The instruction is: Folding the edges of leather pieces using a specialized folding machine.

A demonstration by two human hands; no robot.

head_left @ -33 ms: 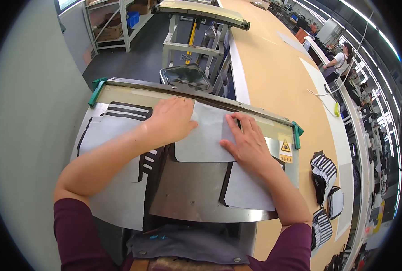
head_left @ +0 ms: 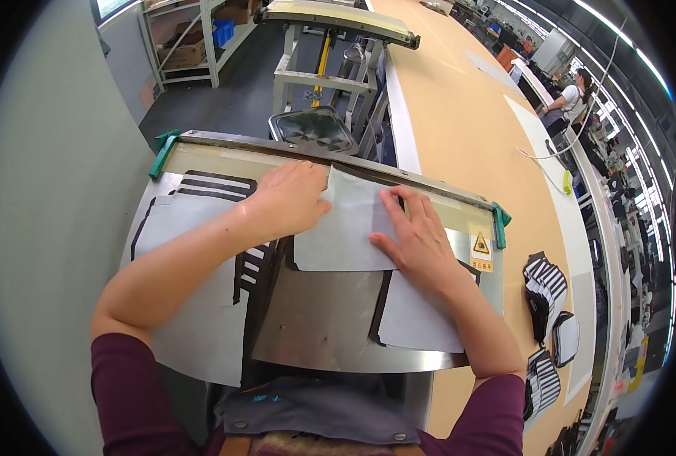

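Observation:
A light grey sheet (head_left: 336,243) with a dark edge showing beneath it lies on the metal work plate (head_left: 307,319) in front of me. My left hand (head_left: 289,197) rests at the sheet's upper left corner, its fingers bent down and its thumb apart from them. On the sheet's right side lies my right hand (head_left: 421,232), fingers and thumb spread, holding nothing. Another pale sheet with black edges (head_left: 418,315) sits under my right forearm. To the left, pale pieces (head_left: 190,228) and black-and-white striped pieces (head_left: 216,185) are partly covered by my left arm.
Green clamps (head_left: 163,156) grip the plate's far corners, with a yellow warning label (head_left: 481,247) at its right. Striped pieces (head_left: 547,289) lie on the long tan table (head_left: 475,152). Beyond stand a metal stool (head_left: 315,131) and a second plate on a frame (head_left: 338,21). A co-worker (head_left: 570,102) is at far right.
Both hands keep nearly the same places on the grey sheet. The sheet's top edge by my left hand stands slightly higher, with a faint crease.

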